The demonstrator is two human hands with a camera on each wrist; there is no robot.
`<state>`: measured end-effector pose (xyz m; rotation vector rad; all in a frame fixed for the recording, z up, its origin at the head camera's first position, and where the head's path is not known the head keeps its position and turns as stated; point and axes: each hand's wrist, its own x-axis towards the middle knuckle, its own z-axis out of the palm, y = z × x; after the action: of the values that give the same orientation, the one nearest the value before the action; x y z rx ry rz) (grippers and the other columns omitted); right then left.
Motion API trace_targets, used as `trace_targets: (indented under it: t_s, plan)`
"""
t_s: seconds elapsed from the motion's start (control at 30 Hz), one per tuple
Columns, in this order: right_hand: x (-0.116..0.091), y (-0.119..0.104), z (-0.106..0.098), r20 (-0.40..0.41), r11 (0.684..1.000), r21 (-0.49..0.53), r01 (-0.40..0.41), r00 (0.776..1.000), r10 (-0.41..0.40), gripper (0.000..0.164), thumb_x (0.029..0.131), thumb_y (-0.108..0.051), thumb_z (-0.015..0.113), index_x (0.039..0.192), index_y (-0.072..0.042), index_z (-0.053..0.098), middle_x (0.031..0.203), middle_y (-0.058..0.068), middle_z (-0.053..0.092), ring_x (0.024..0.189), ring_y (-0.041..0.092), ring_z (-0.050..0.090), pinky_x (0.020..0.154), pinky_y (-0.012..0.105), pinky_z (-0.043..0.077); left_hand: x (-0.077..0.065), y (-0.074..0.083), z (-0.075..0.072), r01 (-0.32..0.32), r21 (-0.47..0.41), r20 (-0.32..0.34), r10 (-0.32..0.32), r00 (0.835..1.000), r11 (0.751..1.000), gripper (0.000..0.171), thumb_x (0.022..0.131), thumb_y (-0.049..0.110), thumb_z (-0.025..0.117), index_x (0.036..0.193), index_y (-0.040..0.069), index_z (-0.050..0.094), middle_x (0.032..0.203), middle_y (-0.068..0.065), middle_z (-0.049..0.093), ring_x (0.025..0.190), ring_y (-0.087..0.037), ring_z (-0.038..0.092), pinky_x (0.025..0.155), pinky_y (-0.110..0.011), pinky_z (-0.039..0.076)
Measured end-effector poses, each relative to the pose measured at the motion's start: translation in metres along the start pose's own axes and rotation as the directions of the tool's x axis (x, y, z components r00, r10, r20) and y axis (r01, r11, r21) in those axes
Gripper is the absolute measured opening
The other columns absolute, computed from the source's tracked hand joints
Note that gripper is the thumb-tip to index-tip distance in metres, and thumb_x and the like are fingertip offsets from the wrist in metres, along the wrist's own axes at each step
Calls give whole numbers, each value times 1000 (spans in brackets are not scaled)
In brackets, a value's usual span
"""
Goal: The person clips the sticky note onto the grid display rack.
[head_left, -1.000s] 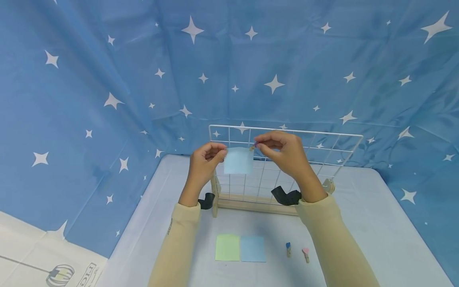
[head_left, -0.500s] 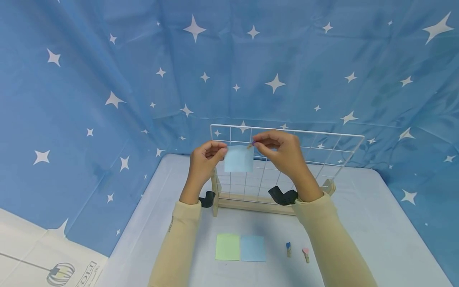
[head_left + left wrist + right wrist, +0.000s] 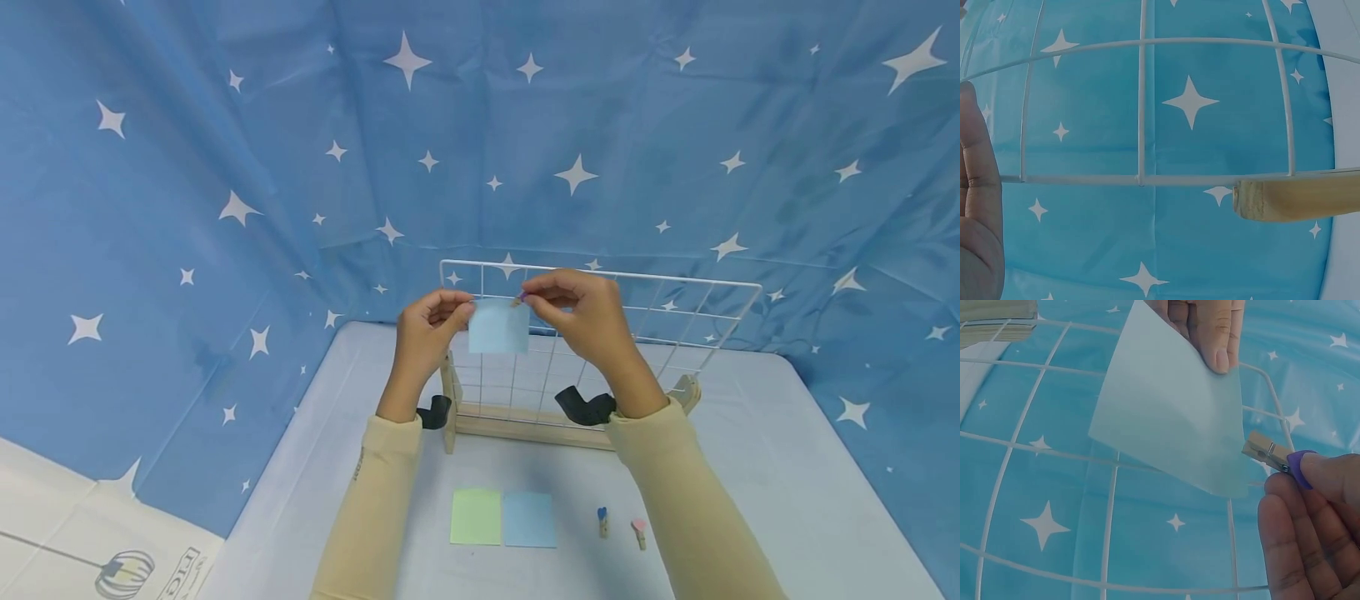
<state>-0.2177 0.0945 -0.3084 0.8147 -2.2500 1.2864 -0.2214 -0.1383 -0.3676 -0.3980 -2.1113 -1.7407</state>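
Note:
My left hand [image 3: 426, 333] pinches a light blue square of paper [image 3: 498, 327] by its upper left corner, in front of a white wire grid [image 3: 697, 281]. Between thumb and finger, my right hand [image 3: 588, 321] holds a small wooden clothespin [image 3: 1267, 450] with a purple end piece. The clothespin's tip lies at the paper's upper edge near the right corner. Whether it bites the paper or a wire, I cannot tell. In the left wrist view only part of the left hand [image 3: 980, 212] shows at the left edge; the paper is not plainly seen there.
The grid stands in a wooden base [image 3: 525, 428]. On the white table lie a green paper square [image 3: 476, 517], a blue paper square [image 3: 529, 519], a blue-topped clothespin [image 3: 603, 522] and a pink-topped one [image 3: 639, 533]. A starry blue curtain [image 3: 637, 125] hangs behind.
The right hand with the clothespin has moved slightly left, further over the paper's upper edge. Paper and left hand have risen a little.

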Motion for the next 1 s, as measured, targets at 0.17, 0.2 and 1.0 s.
trace_targets:
  t_s: [0.17,0.2,1.0]
  plan:
    - [2,-1,3,-12,999,-27,21,1000,-21,13,94,6,81,106,4,82,105,17,81,92,31,80,82,34,66,1,0,1,4,7,-22,-4,1000,1000,18,104,14,76,115,1,79,105,-15,78,86,-15,73,82,-28,62]
    - [2,-1,4,-15,999,-33,25,1000,-26,12,94,6,81,106,4,82,105,17,81,91,31,80,83,39,66,1,0,1,5,9,-27,-4,1000,1000,18,104,14,76,115,1,79,104,-14,78,86,-16,73,82,-28,62]
    - [9,-6,14,-50,978,-191,87,994,-98,7,97,7,77,102,4,81,102,19,80,94,35,80,86,49,66,3,-2,13,-56,-3,-114,55,992,998,15,103,13,77,110,0,79,103,-14,79,91,-21,74,81,-23,61]
